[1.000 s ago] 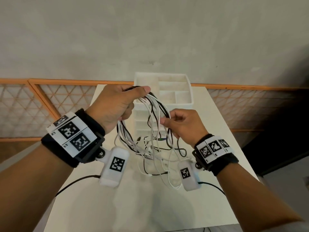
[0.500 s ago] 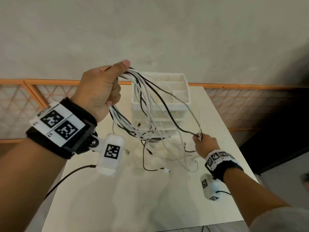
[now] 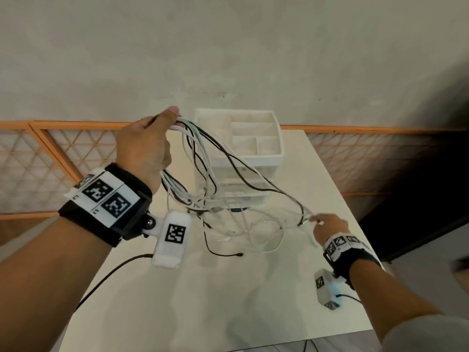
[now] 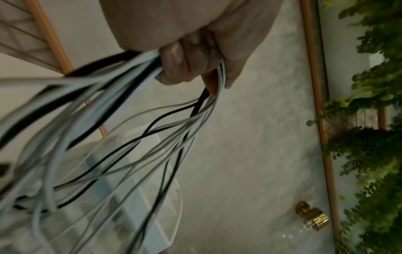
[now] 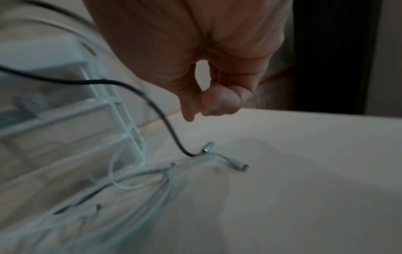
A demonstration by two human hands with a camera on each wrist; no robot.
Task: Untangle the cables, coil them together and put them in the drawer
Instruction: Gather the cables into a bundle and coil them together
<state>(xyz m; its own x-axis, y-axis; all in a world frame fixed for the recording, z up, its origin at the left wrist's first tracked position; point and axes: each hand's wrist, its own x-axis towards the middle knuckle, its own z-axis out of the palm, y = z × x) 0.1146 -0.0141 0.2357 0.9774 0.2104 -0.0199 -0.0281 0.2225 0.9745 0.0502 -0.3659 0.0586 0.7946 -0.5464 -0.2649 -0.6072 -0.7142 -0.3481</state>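
My left hand (image 3: 144, 148) is at left-centre of the head view, raised, fingers curled tight round the cables (image 3: 203, 158). The left wrist view shows the fist clamped on the bundle where it folds over (image 4: 191, 56). From there the strands fan down and right, long axis running upper left to lower right across the frame, over the front of the drawer unit (image 3: 243, 148) at centre.

The loose ends lie on the table (image 3: 228, 301) below the unit, near my right hand (image 3: 330, 226) at lower right. In the right wrist view its thumb and forefinger are curled with the tips together (image 5: 208, 99). The plugs (image 5: 237, 165) lie on the table beyond them and apart from them. Whether a strand is pinched I can't tell: the head view is blurred there.

So the right hand is nearer the free ends and the left anchors the fold. I judge the next pull goes along that diagonal, away from the left fist.

Count: one bundle, mostly white strands with at least two black. Exact cable count is unreadable in the tangle. One drawer unit with an open tray on top; drawers below look shut. Two hands.
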